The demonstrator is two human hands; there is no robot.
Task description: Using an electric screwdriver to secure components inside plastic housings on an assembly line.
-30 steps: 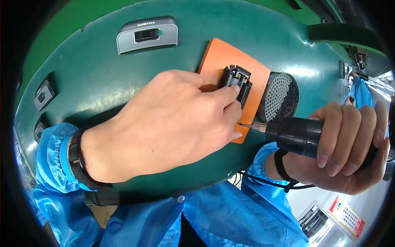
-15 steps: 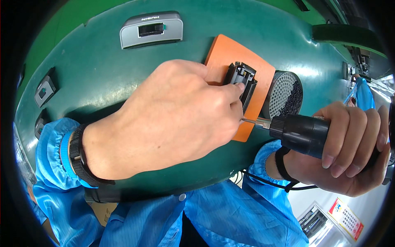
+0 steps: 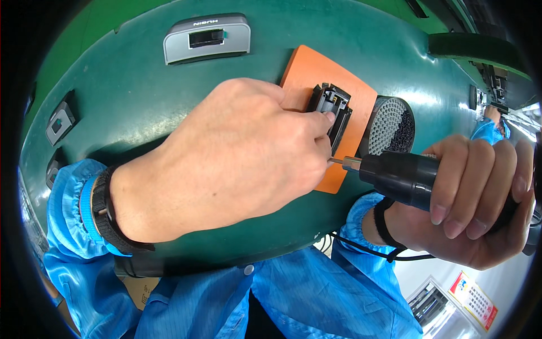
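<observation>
While the left hand (image 3: pixel 237 164) lies palm down over the green tabletop (image 3: pixel 141 113), its fingertips pinch the near side of a small black plastic part (image 3: pixel 333 107) and pin it onto an orange mat (image 3: pixel 316 70) that sits toward the right end of the top, just beside a round perforated grille (image 3: pixel 395 124). The right hand (image 3: pixel 480 203) is clenched around the black barrel of an electric screwdriver (image 3: pixel 412 178), held almost level, with its thin metal bit pointing left and its tip meeting the left fingertips at the lower edge of the part. As I judge it, the part is placed and steadied and the driver is lined up at the fastening point; whether a screw is already seated cannot be told, since the fingers hide that spot, so the driving itself looks unfinished. The left wrist is straight, banded with a dark strap (image 3: pixel 107 214), and its blue sleeve (image 3: pixel 68 226) comes in from the lower left. The right wrist is bent inward, a thin black cord (image 3: pixel 361 248) hanging from it over the near edge. A grey housing with a slot (image 3: pixel 206 38) rests near the far edge, well apart from both hands
</observation>
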